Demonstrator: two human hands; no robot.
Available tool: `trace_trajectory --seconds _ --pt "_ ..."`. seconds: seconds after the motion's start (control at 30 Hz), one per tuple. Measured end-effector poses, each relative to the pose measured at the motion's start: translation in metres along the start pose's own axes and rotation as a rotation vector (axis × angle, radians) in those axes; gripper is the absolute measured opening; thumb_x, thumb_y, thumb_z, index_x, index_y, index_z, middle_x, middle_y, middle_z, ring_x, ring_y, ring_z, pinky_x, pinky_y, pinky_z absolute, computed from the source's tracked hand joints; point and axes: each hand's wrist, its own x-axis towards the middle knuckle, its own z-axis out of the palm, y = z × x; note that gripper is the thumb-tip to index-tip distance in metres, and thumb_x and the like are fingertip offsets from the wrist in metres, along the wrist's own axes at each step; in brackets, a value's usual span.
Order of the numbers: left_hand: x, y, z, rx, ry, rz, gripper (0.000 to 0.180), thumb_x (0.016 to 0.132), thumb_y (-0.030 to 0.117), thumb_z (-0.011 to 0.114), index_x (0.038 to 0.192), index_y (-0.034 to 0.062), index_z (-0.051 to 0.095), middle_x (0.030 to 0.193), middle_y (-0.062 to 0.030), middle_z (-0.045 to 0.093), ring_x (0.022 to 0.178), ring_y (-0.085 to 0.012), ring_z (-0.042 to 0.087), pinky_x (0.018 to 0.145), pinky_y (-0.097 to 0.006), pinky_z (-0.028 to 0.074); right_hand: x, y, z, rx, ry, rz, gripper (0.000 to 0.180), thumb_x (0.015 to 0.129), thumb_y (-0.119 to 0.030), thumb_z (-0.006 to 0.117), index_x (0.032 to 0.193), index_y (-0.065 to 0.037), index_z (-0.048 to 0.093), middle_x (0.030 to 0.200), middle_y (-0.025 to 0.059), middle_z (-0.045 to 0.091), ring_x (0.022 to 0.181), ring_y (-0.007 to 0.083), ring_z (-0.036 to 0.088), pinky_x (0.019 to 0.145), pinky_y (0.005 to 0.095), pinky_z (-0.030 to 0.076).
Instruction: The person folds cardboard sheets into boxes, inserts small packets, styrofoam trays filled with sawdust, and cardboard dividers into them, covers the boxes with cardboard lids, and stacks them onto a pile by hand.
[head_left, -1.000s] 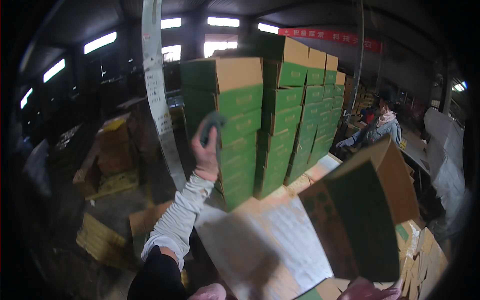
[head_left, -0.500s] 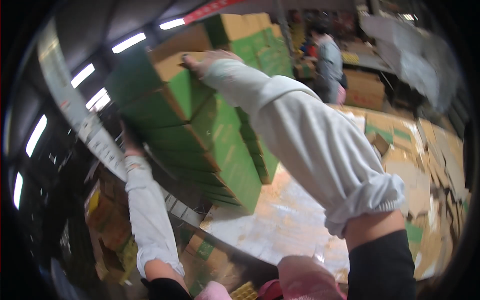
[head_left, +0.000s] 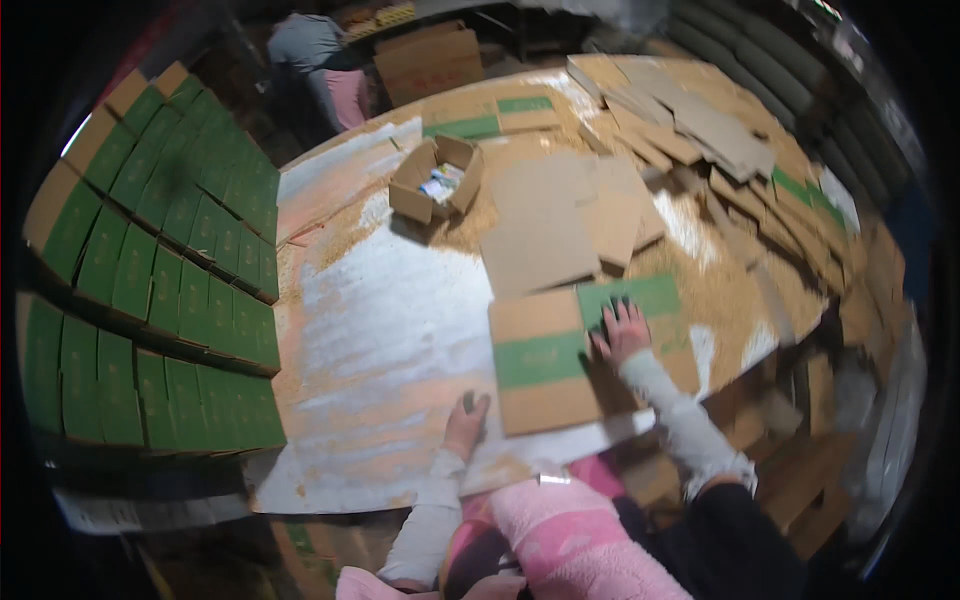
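Close to the near edge of the surface (head_left: 370,320), a flattened brown carton with green bands (head_left: 550,358) lies under the right hand (head_left: 622,335), whose grip is spread, palm down on the green part of the right panel. The left hand (head_left: 467,426) is just beside the carton's left edge; I cannot tell whether its grip is spread or pressed together, nor whether it touches the cardboard. A hard drag by the right palm could skid the carton over the near edge, since brown crumbs (head_left: 355,245) on the surface may let it slip. Pressing on 1 panel alone might crease it.

Farther back, 1 small open box (head_left: 410,203) holds a few white and blue items (head_left: 442,182) (too blurred to identify); a sweeping arm could knock it. At the left, green cartons (head_left: 133,270) stand stacked, their contents hidden. Flat cardboard pieces (head_left: 725,135) overlap at the far right, likely to slide if tugged.
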Motion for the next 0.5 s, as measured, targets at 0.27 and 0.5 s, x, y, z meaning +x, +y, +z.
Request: trace_trajectory --seconds 0.27,0.5 --pt "-0.081 0.057 0.135 0.700 0.377 -0.011 0.056 0.072 0.041 0.061 0.107 0.0007 0.046 0.102 -0.0173 0.055 0.101 -0.0323 0.050 0.086 -0.041 0.040 -0.065 0.106 0.031 0.197 -0.238 -0.218 0.065 0.078 -0.045 0.051 0.122 0.002 0.041 0.135 0.0221 0.029 0.124 0.0379 0.025 0.104 0.0489 0.014" --pt "-0.087 0.218 0.073 -0.614 0.162 0.005 0.048 0.074 0.024 0.064 0.111 -0.0002 0.044 0.095 -0.0140 0.060 0.090 -0.0246 0.058 0.082 -0.034 0.046 0.005 0.152 -0.130 0.723 -0.308 -0.612 0.047 0.079 -0.033 0.052 0.116 -0.004 0.049 0.118 0.0213 0.049 0.109 0.0355 0.047 0.094 0.0391 0.037"
